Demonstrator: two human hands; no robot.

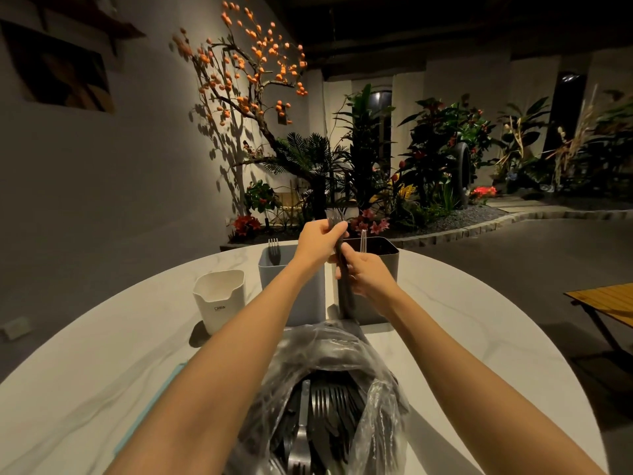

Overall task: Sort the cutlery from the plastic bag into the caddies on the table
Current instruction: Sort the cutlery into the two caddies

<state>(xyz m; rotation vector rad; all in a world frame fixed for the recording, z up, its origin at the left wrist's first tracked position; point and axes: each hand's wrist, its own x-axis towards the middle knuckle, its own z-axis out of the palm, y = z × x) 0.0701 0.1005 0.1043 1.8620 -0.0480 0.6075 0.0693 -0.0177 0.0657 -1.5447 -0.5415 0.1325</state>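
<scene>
A clear plastic bag (376,399) full of dark forks and other cutlery lies open at the near edge of the table. Both hands are raised above it and grip one bundle of dark cutlery (345,293). My left hand (317,240) closes around the bundle's top end. My right hand (366,274) holds its middle. Behind the hands stand two grey caddies: the left caddy (274,279) has a fork (273,250) upright in it, the right caddy (385,255) holds a clear utensil (363,240).
A white cup-shaped caddy (219,299) stands left of the grey ones on the round white marble table (445,320). A light blue strip (150,409) lies under my left forearm. A wooden folding table (606,303) stands at the right. Plants line the far wall.
</scene>
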